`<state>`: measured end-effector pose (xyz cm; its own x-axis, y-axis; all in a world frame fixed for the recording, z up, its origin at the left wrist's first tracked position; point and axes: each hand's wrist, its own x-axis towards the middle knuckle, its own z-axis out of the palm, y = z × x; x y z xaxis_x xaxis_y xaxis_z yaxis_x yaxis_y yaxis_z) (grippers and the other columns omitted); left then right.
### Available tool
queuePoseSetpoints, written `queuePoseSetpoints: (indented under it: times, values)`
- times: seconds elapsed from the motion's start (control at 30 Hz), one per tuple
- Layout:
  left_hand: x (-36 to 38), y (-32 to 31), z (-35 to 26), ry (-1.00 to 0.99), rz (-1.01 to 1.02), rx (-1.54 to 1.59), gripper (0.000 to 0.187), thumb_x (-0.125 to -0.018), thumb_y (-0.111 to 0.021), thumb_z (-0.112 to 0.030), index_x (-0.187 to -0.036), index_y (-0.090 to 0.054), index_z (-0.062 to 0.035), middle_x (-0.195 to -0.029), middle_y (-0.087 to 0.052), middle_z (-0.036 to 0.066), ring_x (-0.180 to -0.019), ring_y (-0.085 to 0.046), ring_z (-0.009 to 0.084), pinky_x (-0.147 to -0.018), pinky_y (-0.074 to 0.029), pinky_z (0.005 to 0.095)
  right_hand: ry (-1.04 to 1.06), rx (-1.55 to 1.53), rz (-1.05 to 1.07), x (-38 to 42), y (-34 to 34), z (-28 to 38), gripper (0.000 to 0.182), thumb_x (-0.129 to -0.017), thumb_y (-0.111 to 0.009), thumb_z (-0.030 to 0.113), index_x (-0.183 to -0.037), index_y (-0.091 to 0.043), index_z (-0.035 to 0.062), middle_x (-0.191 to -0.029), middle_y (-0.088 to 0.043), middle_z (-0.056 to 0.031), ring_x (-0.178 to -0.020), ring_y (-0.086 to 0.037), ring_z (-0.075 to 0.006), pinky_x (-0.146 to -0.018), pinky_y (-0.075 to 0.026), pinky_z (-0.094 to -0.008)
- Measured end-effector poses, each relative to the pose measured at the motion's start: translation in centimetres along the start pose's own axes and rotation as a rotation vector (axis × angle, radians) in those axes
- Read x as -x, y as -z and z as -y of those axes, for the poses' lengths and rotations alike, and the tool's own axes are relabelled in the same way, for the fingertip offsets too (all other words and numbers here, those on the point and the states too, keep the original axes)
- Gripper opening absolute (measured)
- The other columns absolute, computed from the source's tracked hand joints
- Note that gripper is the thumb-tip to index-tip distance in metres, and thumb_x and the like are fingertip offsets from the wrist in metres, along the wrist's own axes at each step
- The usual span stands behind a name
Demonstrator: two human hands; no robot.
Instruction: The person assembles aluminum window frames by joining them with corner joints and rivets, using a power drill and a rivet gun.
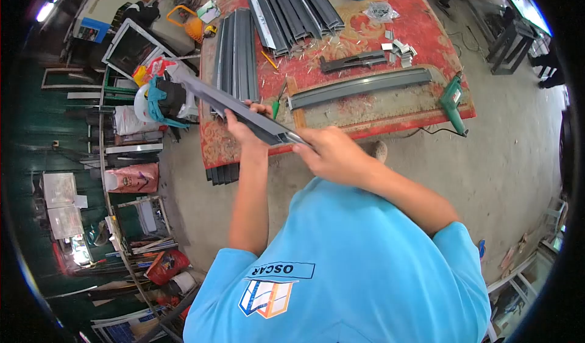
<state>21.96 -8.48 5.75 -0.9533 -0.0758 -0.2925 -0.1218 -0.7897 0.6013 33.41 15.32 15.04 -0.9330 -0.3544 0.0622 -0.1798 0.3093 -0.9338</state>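
My left hand (247,129) is wrapped round a long dark grey metal profile (234,108), held slantwise above the near left corner of the table. My right hand (335,154) is closed on a slim, shiny metal tool (295,137) whose handle is hidden in the fist; its kind does not show. The tool's tip meets the near end of the profile. Just beyond lies a green-handled screwdriver (276,106) on the table. Another grey profile (359,89) rests flat to the right of it, beside a green power drill (452,105) at the table edge.
The table (420,26) has a worn red patterned cover. Stacked profiles (295,14) lie at its back, with a second stack (236,56) on the left. Small metal pieces (401,51), a clear bag (381,11) and a pencil (269,60) are scattered around. Shelving stands left.
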Motion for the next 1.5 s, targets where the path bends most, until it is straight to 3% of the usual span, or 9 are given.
queuePoseSetpoints:
  times: [0.2,0.53,0.6,0.8,0.93,1.1,1.23,1.37,1.5]
  values:
    - [-2.1,1.1,-6.4,-0.028,0.058,0.149,0.056,-0.099,-0.036,-0.055,-0.101,-0.054,-0.0021,-0.070,-0.054,0.006,-0.070,-0.059,0.0198,-0.076,-0.052,0.0387,0.092,0.016,0.075,3.2,2.7,1.4,0.018,-0.088,-0.060,0.014,-0.088,-0.060,-0.0041,-0.073,-0.061,-0.0251,-0.074,-0.060,-0.0447,-0.068,-0.047,-0.0523]
    - [-1.8,1.5,-6.5,0.124,0.418,0.282,0.038,-0.094,-0.057,-0.025,-0.115,-0.059,0.0075,-0.087,-0.061,0.010,-0.085,-0.062,0.0205,-0.088,-0.054,0.0320,0.035,0.153,0.115,2.7,-1.0,2.2,0.034,-0.091,-0.058,0.015,-0.117,-0.057,-0.0073,-0.089,-0.067,-0.0244,-0.081,-0.065,-0.0407,-0.070,-0.053,-0.0479]
    - [-1.5,1.2,-6.6,0.111,0.341,0.280,0.042,-0.094,-0.056,-0.033,-0.112,-0.058,0.0049,-0.080,-0.059,0.009,-0.079,-0.061,0.0201,-0.084,-0.054,0.0330,0.165,0.158,-0.017,3.5,-1.4,1.9,0.023,-0.091,-0.056,0.015,-0.102,-0.052,-0.0043,-0.075,-0.063,-0.0229,-0.065,-0.062,-0.0429,-0.057,-0.051,-0.0508]
    - [0.0,0.4,-4.3,0.099,0.257,0.202,0.050,-0.096,-0.052,-0.047,-0.111,-0.057,0.0010,-0.074,-0.057,0.007,-0.071,-0.058,0.0184,-0.077,-0.053,0.0324,0.094,0.134,0.047,1.1,-3.3,0.6,0.036,-0.091,-0.057,0.014,-0.120,-0.051,-0.0059,-0.081,-0.064,-0.0223,-0.075,-0.063,-0.0415,-0.065,-0.050,-0.0499]
    - [0.0,-1.0,-3.1,0.018,0.182,0.090,0.057,-0.096,-0.047,-0.054,-0.112,-0.057,0.0000,-0.072,-0.054,0.005,-0.066,-0.055,0.0169,-0.071,-0.050,0.0338,0.151,0.096,-0.025,0.8,-3.4,0.1,0.027,-0.091,-0.057,0.016,-0.105,-0.051,-0.0070,-0.076,-0.064,-0.0254,-0.068,-0.064,-0.0434,-0.061,-0.051,-0.0518]
    - [-1.9,1.3,-8.0,0.010,0.226,0.185,0.052,-0.094,-0.052,-0.051,-0.114,-0.057,-0.0035,-0.072,-0.053,0.006,-0.068,-0.054,0.0186,-0.071,-0.049,0.0386,0.219,0.058,0.263,4.1,3.4,-0.5,0.037,-0.091,-0.058,0.020,-0.120,-0.054,-0.0029,-0.091,-0.068,-0.0226,-0.086,-0.064,-0.0431,-0.078,-0.050,-0.0507]
    - [0.1,1.7,-9.6,-0.324,0.108,-0.262,0.070,-0.089,-0.045,-0.071,-0.116,-0.056,-0.0074,-0.067,-0.049,0.004,-0.063,-0.050,0.0220,-0.069,-0.049,0.0439,0.048,0.107,0.172,6.5,4.9,-3.1,0.038,-0.092,-0.058,0.020,-0.123,-0.057,0.0004,-0.102,-0.068,-0.0187,-0.094,-0.064,-0.0391,-0.084,-0.050,-0.0462]
    - [1.6,0.9,-10.9,-0.292,0.295,-0.426,0.079,-0.088,-0.054,-0.065,-0.137,-0.041,-0.0047,-0.098,-0.062,0.010,-0.089,-0.061,0.0266,-0.083,-0.050,0.0452,0.071,-0.329,-0.012,7.7,4.9,-2.7,0.034,-0.088,-0.067,0.019,-0.117,-0.059,0.0038,-0.105,-0.066,-0.0141,-0.094,-0.064,-0.0270,-0.079,-0.052,-0.0391]
    - [-1.0,0.9,-10.4,-0.339,0.176,-0.564,0.065,-0.096,-0.057,-0.048,-0.140,-0.042,-0.0028,-0.108,-0.060,0.010,-0.092,-0.057,0.0203,-0.086,-0.047,0.0352,-0.065,-0.047,-0.054,6.1,4.9,-1.2,0.029,-0.084,-0.069,0.018,-0.107,-0.058,0.0037,-0.094,-0.065,-0.0157,-0.088,-0.064,-0.0362,-0.075,-0.050,-0.0440]
